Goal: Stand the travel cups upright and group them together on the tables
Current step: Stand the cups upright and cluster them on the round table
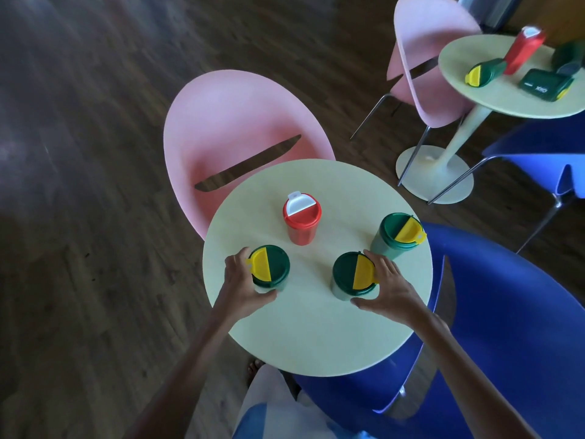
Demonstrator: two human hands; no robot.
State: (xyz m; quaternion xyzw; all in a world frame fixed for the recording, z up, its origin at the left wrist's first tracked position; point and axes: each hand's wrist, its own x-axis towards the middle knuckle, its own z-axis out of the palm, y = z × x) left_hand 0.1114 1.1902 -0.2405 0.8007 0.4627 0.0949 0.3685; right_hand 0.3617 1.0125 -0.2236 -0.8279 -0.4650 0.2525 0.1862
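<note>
Two bare forearms reach over the near table (316,337). Left hand (240,280) wraps its curled fingers and thumb round the left cup (270,269), a green one with a half-yellow lid, standing upright near the table's left edge. Right hand (389,286) is spread wide beside the middle cup (353,274), forefinger touching the yellow lid's edge, thumb stretched out by the base; it brackets the cup without closing on it. This cup is upright too. Just beyond the right hand stands the right cup (397,232), green, upright. Red cup (301,221) with a white flap stands apart, toward the pink chair (228,122). A blue chair (506,312) sits at the right. On the far table (493,99) a far red cup (524,50) stands, and far green cups (486,72) lie on their sides
</note>
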